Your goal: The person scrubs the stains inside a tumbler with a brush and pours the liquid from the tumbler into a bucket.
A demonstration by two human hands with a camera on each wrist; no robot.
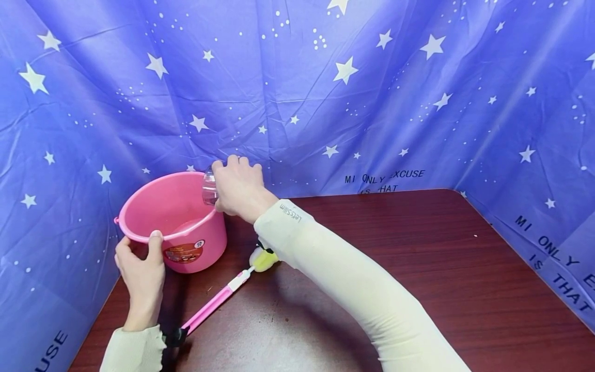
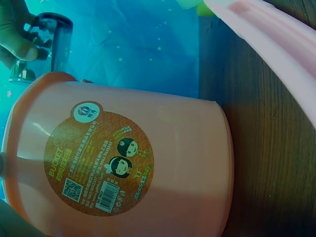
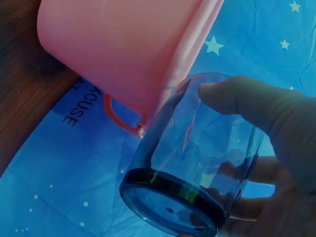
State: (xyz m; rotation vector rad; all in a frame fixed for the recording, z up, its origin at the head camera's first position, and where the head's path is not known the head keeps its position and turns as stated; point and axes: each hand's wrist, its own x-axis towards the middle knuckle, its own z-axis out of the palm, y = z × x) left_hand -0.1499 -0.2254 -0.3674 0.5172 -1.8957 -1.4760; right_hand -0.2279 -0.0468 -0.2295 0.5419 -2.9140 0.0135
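Observation:
A pink bucket [image 1: 211, 243] with an orange round label [image 1: 183, 253] stands on the table. My left hand [image 1: 141, 274] holds its near left rim, the thumb on the edge. My right hand [image 1: 244, 186] grips a clear drinking glass [image 1: 210, 187] at the bucket's right rim. In the right wrist view, the thumb and fingers wrap around the tilted glass [image 3: 197, 153], its thick base facing the camera. The left wrist view shows the glass [image 2: 54, 44] beyond the labelled bucket [image 2: 182, 148]. Some liquid seems to lie in the bucket, though this is hard to tell.
A sponge brush with a pink handle [image 1: 211, 308] and a yellow and white head [image 1: 264, 260] lies in front of the bucket, between my arms. The dark red wooden table [image 1: 418, 258] extends to the right. Blue star-patterned cloth [image 1: 297, 103] hangs behind and at both sides.

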